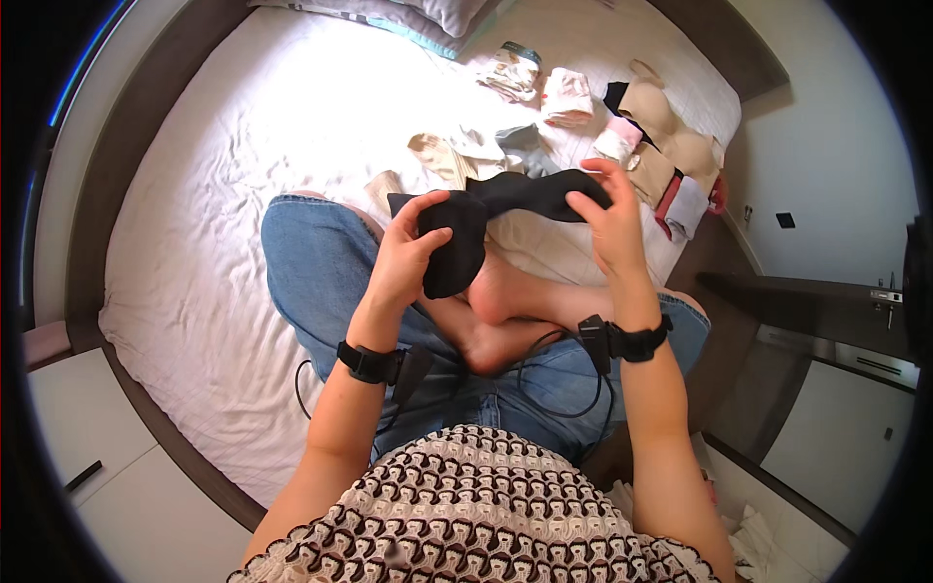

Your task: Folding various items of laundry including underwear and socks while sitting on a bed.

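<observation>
Two black socks are held up above my crossed bare feet. My left hand [418, 244] grips one black sock [459, 251] between thumb and fingers, its foot part hanging down. The other black sock [521, 195] stretches sideways to my right hand [611, 211], which pinches its right end. Near the middle the two socks meet or overlap; whether they are joined I cannot tell. Just beyond them on the bed lie a beige ribbed sock [436, 154], a grey sock [526, 146] and a white one [475, 143]. Each wrist wears a black strap with a device and cable.
Folded patterned cloth [512, 73] and a folded pale pink garment [567, 96] lie farther off on the white bed sheet [219, 218]. At the right are a beige bra [660, 116] and several folded garments. Grey pillows [430, 18] rest at the far edge. A dark frame borders the bed.
</observation>
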Demonstrator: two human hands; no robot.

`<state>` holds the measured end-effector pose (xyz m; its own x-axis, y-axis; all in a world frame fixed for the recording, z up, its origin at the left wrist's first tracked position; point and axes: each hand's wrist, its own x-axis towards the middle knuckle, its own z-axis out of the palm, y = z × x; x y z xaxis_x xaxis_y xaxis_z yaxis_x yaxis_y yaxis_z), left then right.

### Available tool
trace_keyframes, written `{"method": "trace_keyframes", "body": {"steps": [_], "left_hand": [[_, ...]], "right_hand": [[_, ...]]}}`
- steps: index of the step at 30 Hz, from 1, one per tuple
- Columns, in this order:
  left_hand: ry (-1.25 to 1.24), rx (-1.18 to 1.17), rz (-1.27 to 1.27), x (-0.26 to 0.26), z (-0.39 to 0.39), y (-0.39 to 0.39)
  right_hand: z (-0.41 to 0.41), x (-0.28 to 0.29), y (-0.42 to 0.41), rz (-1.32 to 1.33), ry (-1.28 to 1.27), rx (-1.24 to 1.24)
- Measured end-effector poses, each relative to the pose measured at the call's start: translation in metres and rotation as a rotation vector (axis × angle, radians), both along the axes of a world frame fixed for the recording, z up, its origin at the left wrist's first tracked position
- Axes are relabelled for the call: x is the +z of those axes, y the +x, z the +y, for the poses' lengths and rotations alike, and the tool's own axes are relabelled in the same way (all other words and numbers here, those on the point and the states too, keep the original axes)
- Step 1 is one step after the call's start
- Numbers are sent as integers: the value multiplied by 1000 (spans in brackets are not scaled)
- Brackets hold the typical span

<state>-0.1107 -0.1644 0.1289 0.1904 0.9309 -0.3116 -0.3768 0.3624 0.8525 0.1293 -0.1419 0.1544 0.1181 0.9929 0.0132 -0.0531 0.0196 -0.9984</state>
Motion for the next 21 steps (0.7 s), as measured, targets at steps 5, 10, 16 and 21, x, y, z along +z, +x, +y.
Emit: {"method": "trace_keyframes", "body": {"steps": [5,10,16,21], "left_hand": [[58,-60,-14,2,-6,22],[-178,-211,-284,3,-12,38],[-143,-259,-140,-9,-24,46],[15,-155,-284,1,-32,60]], "right_hand": [[-22,46,14,-89,187,-163],[-48,66,-27,-393,144,675],[-64,24,10,-105,-366,644],[-79,-2,14,115,-638,421]]}}
